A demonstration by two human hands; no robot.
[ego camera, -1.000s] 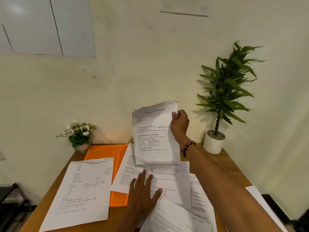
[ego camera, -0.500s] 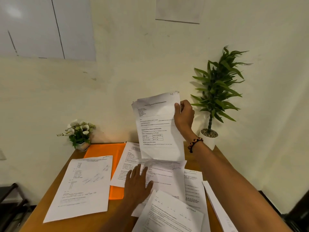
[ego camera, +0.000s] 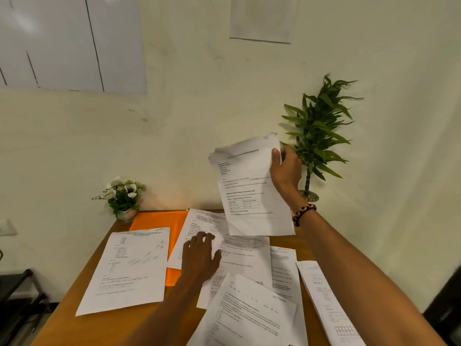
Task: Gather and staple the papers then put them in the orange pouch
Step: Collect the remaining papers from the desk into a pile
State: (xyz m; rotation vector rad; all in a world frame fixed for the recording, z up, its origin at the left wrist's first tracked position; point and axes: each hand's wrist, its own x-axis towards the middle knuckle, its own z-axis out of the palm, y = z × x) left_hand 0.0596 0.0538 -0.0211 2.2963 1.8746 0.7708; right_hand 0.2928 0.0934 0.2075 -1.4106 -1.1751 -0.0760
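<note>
The papers [ego camera: 129, 268] are white with black print and handwriting; one held sheet [ego camera: 249, 191] carries a small ruled grid. The pouch [ego camera: 159, 221] is bright orange, the table [ego camera: 82, 318] warm brown. A bracelet [ego camera: 303, 213] alternates dark and amber beads. The leafy plant [ego camera: 316, 131] is green in a white pot [ego camera: 311, 196]; the small flowers [ego camera: 122, 189] are white
</note>
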